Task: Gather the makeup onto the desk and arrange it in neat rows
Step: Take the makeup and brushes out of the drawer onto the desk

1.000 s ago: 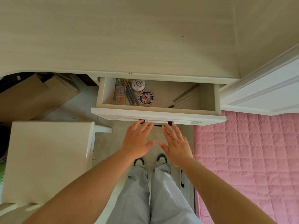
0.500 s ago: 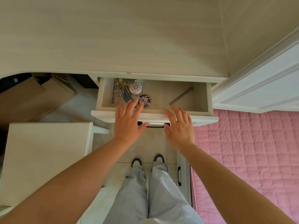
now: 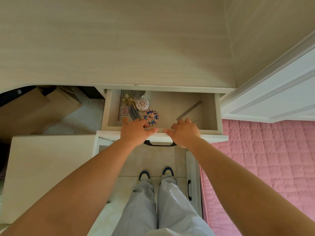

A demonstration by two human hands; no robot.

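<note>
both hands, left [image 3: 136,131] & right [image 3: 185,132], curl over the drawer [image 3: 211,133] front, reaching in for makeup: 2 compacts [image 3: 151,117], brushes [image 3: 131,106] by its left wall.

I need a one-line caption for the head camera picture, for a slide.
Both hands, left and right, reach into the open drawer holding brushes, compacts and a pencil.

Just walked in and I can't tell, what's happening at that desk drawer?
A person stands at the desk, reaching both hands over the front edge of the open drawer. The left hand is by the blue patterned compact; the right hand is near a grey pencil. Brushes and a white compact lie inside. Nothing is on the desk yet.
</note>
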